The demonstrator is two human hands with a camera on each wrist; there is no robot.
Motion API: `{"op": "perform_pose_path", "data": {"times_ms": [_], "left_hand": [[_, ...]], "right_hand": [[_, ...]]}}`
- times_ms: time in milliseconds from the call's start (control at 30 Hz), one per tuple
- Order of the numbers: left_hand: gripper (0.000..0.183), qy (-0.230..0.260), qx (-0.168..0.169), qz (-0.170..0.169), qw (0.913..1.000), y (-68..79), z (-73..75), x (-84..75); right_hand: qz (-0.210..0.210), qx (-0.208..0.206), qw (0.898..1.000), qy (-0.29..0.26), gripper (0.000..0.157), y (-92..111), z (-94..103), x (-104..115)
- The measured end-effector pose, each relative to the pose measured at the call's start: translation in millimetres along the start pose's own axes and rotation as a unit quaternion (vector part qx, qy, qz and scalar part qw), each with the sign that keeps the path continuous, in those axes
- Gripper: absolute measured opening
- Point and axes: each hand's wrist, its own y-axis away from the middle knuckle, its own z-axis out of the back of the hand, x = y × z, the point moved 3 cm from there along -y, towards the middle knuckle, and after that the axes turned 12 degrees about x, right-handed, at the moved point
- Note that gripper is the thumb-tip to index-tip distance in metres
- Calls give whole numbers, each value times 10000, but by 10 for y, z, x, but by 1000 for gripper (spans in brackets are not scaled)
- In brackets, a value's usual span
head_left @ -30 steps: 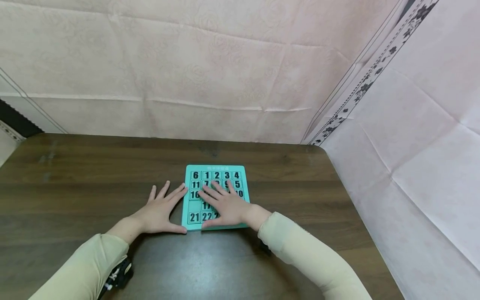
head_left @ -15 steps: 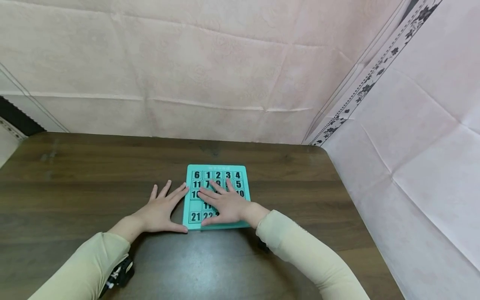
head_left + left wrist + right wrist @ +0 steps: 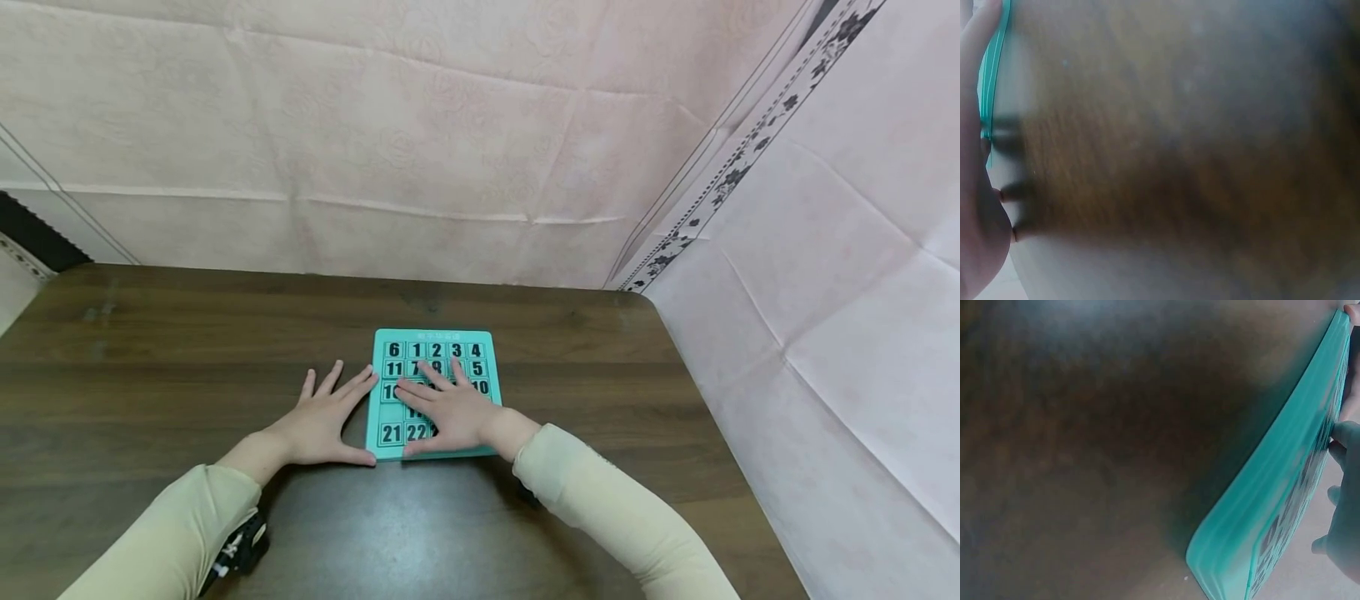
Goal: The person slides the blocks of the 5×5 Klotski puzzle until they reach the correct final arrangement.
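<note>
A teal number slide puzzle lies flat on the brown wooden table, its square tiles printed with black numbers. My left hand is spread along the puzzle's left side, with the index fingertip and thumb tip at its edge. Over the middle and lower tiles lies my right hand, fingers spread and straight, hiding several numbers. In the right wrist view the puzzle's teal side runs beside the right hand. The left wrist view catches a strip of the puzzle next to the left hand.
The wooden table stretches out on both sides of the puzzle. A pale patterned cloth hangs behind its far edge, and a white cloth with a floral border hangs at the right. A black wrist device sits under the left sleeve.
Both hands and the puzzle stay almost still. The right hand's fingers shift very slightly over the tiles, and the view moves a little.
</note>
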Motion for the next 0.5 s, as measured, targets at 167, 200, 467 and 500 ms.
{"op": "perform_pose_path", "data": {"times_ms": [167,200,467,500], "left_hand": [[114,-16,-16,19,10000,-6,0,5],[114,-9,-10,26,10000,-6,1,6],[114,39,-10,9,10000,-7,-4,8],[114,30,-16,10,10000,-7,-4,6]], "right_hand": [[141,-58,9999,23,87,46,-11,32],[174,-57,9998,17,87,53,-22,38],[344,-119,9993,69,89,102,-82,71],[358,-125,9993,68,89,109,-84,75]]}}
